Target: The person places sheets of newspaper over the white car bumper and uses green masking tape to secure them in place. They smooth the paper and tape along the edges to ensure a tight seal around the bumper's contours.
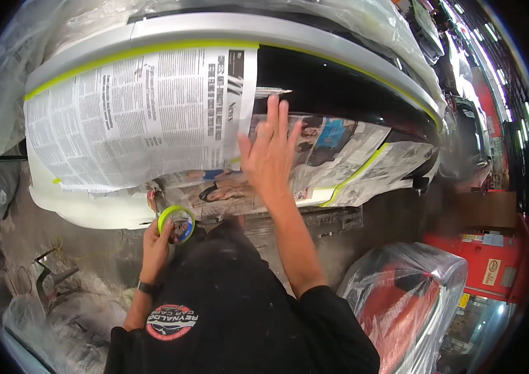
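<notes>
My right hand (pixel 269 148) reaches up with its fingers spread, at the right edge of a newspaper sheet (pixel 133 118) that covers part of a car's side. Its fingertips are by the glossy black window area (pixel 339 84). Lower down on the left, my left hand (pixel 157 244) grips a roll of yellow-green masking tape (pixel 177 225). A strip of the same tape (pixel 146 52) runs along the sheet's upper edge, below the silver roof rail (pixel 189 28). More newspaper (pixel 314 146) covers the panel below and to the right of my right hand.
Clear plastic sheeting (pixel 352 25) lies over the car beyond the rail. Behind me on the right, a red car part (pixel 402 305) sits under clear plastic. A red cabinet (pixel 489 265) stands at the far right. At lower left are a dark metal stand (pixel 49 280) and crumpled plastic (pixel 71 330).
</notes>
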The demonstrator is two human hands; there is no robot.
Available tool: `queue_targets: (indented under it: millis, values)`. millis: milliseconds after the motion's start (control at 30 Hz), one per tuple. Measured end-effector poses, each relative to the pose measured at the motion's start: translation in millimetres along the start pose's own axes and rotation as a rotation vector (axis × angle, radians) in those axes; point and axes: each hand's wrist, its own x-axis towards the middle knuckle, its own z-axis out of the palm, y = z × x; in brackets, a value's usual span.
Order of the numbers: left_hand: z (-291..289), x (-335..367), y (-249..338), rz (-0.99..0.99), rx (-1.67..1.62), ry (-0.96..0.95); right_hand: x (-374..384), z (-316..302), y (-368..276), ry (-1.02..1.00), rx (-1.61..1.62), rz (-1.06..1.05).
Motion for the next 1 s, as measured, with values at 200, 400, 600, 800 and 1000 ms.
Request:
queue_targets:
  millis: [200,400,600,800,1000]
  values:
    - [1,4,8,0.001,-0.042,-0.027,-9,0,-7,-0.026,0.051,-0.008]
    - [1,3,8,-0.003,0.007,-0.029,-6,0,-14,-0.026,0.088,0.005]
    - [-7,7,-2,-0.01,-0.041,-0.067,9,0,-9,0.009,0.005,-0.001]
    - [-5,10,-4,0.003,-0.007,-0.048,15,-5,-8,0.039,0.0,-0.038]
    - [5,14,4,0.048,-0.042,-0.067,4,-7,-9,-0.034,-0.013,-0.001]
